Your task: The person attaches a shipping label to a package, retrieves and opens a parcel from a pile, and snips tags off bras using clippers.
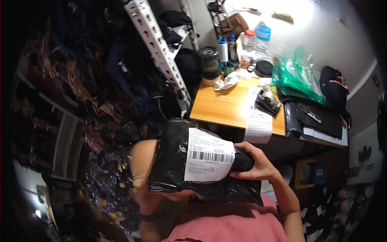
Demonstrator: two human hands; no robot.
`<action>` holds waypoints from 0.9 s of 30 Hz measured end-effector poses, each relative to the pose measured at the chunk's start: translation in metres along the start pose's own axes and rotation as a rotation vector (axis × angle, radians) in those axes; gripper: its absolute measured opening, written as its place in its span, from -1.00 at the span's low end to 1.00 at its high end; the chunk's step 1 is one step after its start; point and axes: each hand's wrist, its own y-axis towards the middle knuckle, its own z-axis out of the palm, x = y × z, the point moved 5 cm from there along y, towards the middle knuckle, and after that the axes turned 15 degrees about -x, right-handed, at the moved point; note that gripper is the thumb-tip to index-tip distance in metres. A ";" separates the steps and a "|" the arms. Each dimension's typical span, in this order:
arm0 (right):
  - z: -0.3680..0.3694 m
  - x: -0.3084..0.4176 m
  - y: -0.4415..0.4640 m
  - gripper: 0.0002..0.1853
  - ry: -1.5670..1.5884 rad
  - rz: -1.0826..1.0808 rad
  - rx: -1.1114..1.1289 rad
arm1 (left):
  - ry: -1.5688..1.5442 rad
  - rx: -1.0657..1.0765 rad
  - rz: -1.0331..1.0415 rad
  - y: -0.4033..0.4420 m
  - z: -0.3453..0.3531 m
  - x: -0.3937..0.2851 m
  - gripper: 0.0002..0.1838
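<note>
A black plastic mailer parcel (pixel 169 165) is held up in front of my body, tilted. On its upper face lies a white shipping label (pixel 209 155) with a barcode and printed text. My right hand (pixel 260 163) grips the parcel's right end, its thumb by the label's edge and a ring on one finger. Below the parcel's left side, my left hand (pixel 147 199) supports it from underneath, with its fingers mostly hidden by the plastic. A dark band circles the left wrist.
Beyond the parcel stands a wooden desk (pixel 217 103) bearing a tape dispenser (pixel 269 101), a paper label strip (pixel 259 127), a green plastic bag (pixel 296 78) and bottles. A white metal rack (pixel 157 50) rises at left. Shiny dark packages (pixel 113 189) are piled at lower left.
</note>
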 end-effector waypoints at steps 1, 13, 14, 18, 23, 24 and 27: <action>-0.007 -0.003 -0.005 -0.29 0.016 0.021 -0.022 | 0.155 -0.127 0.130 0.001 0.000 -0.016 -0.57; -0.108 -0.003 -0.073 -0.30 -0.036 0.006 -0.358 | 0.365 -0.534 1.047 -0.018 0.126 -0.075 -0.47; -0.120 -0.003 -0.082 -0.31 -0.059 -0.019 -0.405 | 0.356 -0.526 1.043 -0.018 0.132 -0.068 -0.47; -0.158 0.007 -0.119 -0.31 -0.095 -0.016 -0.595 | 0.129 -0.332 0.879 0.002 0.137 -0.003 -0.38; -0.186 0.000 -0.151 -0.33 -0.186 0.077 -0.777 | 0.185 -0.295 0.089 0.058 -0.064 0.220 -0.46; -0.185 -0.001 -0.154 -0.33 -0.186 0.080 -0.783 | 0.446 -0.328 0.128 0.053 -0.055 0.214 -0.51; -0.179 0.005 -0.152 -0.37 -0.376 0.026 -0.780 | 0.805 -0.285 -0.038 0.030 -0.037 0.197 -0.54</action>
